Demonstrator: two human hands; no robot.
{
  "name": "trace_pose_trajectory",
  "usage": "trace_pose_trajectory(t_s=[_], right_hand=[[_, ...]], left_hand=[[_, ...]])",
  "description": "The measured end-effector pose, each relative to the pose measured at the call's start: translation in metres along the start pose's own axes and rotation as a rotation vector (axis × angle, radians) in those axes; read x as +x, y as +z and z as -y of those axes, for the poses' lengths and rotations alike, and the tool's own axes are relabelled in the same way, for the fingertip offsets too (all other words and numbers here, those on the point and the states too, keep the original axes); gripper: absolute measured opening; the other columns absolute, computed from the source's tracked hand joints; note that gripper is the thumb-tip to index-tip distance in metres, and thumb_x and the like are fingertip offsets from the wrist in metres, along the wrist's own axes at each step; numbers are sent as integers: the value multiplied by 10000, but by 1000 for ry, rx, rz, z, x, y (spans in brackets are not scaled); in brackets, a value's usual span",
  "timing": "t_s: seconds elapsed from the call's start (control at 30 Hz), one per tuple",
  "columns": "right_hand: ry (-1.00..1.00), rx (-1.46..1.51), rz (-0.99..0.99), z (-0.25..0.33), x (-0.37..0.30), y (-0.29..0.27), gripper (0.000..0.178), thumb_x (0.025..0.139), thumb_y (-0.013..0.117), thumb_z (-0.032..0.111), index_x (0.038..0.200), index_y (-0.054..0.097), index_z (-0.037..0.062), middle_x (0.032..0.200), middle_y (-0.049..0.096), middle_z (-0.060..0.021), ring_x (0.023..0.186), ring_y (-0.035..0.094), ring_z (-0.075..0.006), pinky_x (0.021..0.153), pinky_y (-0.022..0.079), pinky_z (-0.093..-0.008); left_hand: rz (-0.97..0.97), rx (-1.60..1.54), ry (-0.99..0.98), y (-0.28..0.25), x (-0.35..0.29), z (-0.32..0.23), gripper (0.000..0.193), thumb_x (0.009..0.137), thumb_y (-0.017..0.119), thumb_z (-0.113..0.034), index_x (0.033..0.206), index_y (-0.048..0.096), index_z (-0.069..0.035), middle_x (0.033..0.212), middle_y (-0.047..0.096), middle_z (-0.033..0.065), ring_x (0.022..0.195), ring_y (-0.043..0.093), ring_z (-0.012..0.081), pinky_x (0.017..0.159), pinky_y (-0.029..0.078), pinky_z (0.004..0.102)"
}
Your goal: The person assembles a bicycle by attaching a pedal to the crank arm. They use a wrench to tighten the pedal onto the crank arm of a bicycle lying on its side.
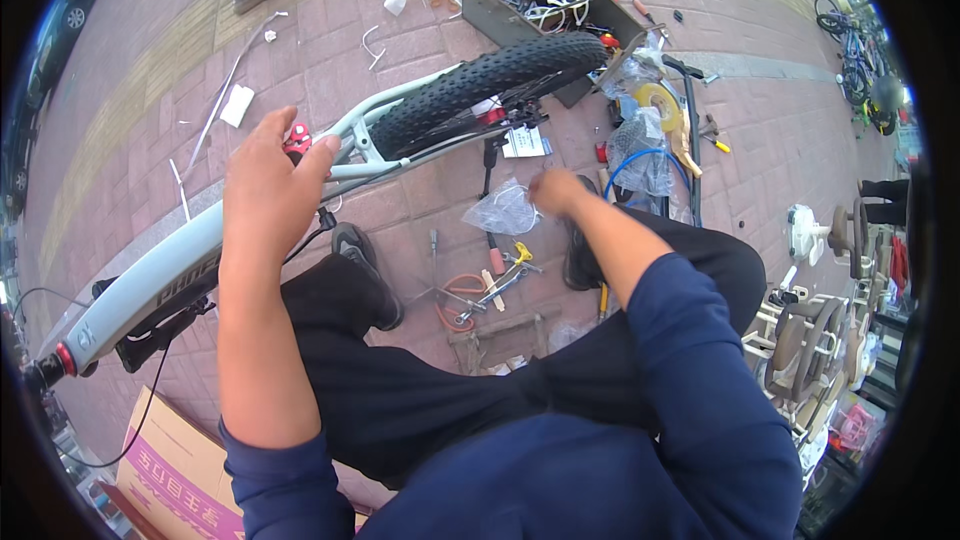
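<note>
A pale grey bicycle frame (150, 275) lies across the left and middle of the view, with a knobby black tyre (490, 80) on its far right end. My left hand (270, 175) is over the frame's middle, thumb and fingers apart, beside a small red clamp (298, 138). Its fingertips are partly hidden, so whether they touch the frame is unclear. My right hand (560, 192) is closed on the edge of a small clear plastic bag (503, 208) held low over the paving between my feet. The bag's contents are hard to make out.
An open metal toolbox (487, 12) full of parts stands beyond the tyre. Wrenches (495, 290) and a red hose lie between my feet. Right of them are a tape roll (657, 105) and a blue cable (640, 153). A cardboard box (180, 460) is at lower left.
</note>
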State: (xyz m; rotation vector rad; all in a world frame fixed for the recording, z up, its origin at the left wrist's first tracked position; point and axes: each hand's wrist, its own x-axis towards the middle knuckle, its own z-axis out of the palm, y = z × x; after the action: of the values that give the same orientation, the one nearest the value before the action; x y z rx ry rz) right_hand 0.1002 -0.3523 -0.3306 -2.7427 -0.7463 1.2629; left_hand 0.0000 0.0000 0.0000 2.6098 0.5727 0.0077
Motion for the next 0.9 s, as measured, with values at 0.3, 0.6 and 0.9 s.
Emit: trace_pose_trajectory(t_s=[0.3, 0.6, 0.9], right_hand=[[123, -94, 242, 96, -14, 85, 464, 952, 607, 380, 1311, 715, 105, 1477, 578, -156, 1413, 478, -388, 1091, 401, -618], [-397, 24, 686, 102, 13, 7, 451, 885, 681, 395, 1161, 776, 51, 1209, 740, -171, 1125, 692, -331, 951, 529, -488], [317, -369, 286, -158, -78, -204, 413, 875, 726, 343, 1184, 766, 72, 1250, 727, -146, 1142, 691, -350, 952, 546, -481]], left_hand=[[32, 46, 0, -3, 9, 6, 537, 863, 757, -259, 1282, 634, 55, 1168, 700, 264, 1095, 659, 435, 968, 499, 458], [37, 52, 16, 8, 23, -12, 542, 879, 755, -228, 1319, 624, 60, 1196, 712, 253, 1061, 691, 348, 944, 523, 424], [37, 88, -15, 16, 34, -11, 544, 883, 743, -272, 1313, 631, 41, 1221, 698, 261, 1123, 678, 401, 972, 514, 459]])
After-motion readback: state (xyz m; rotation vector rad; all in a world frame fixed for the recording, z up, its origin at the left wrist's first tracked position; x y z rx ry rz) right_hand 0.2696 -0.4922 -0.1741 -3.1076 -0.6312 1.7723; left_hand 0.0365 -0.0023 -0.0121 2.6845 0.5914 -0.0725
